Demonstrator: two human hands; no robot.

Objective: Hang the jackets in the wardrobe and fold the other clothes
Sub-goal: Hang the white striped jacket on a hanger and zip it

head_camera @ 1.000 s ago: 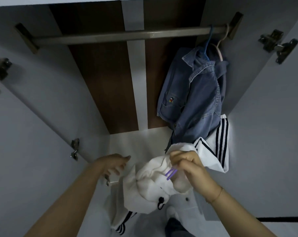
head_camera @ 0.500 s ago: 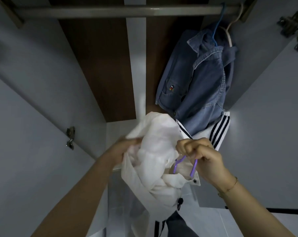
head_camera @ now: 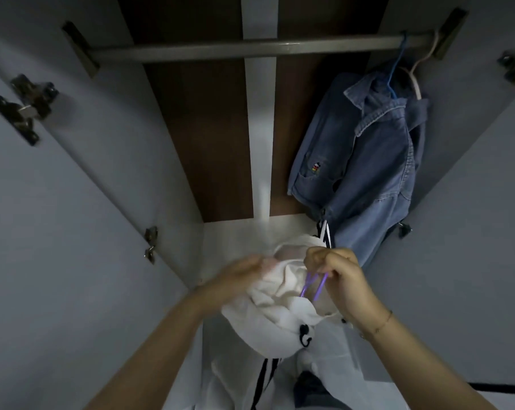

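Wardrobe [head_camera: 58, 187]: doors stand open, pale side walls, brown back panel with a white centre strip. Hanging rail [head_camera: 250, 48] runs across the top, bare along most of its length.

Denim jacket [head_camera: 365, 161] is already hung at the rail's right end on a blue hanger; a pale hanger hook is seen just beside it. The space to the left of the denim is judged the natural slot for the next garment.

White jacket [head_camera: 268, 315], with dark striped trim and a black drawcord toggle, is held bunched low in front of the wardrobe floor, well below the rail. Its lower part hangs down out of frame.

Right hand [head_camera: 339, 279]: grip is closed round the neck of the purple hanger [head_camera: 312, 287], whose two thin arms run down into the collar opening. Left hand [head_camera: 238, 276]: blurred; its fingers appear to be pinching the white fabric at the collar edge, though the exact hold cannot be made out.

Step in hand, as judged: the jacket is being seated on the hanger before it is lifted.

- The collar should be spread with the left hand so each hanger arm is fed into its own shoulder.
- The hood and bunched cloth should be shaken clear of the hook.
- The hanger neck should be kept held until both shoulders are carried evenly.
- The hook is best lifted over the rail left of the denim, so that garment is not dragged.
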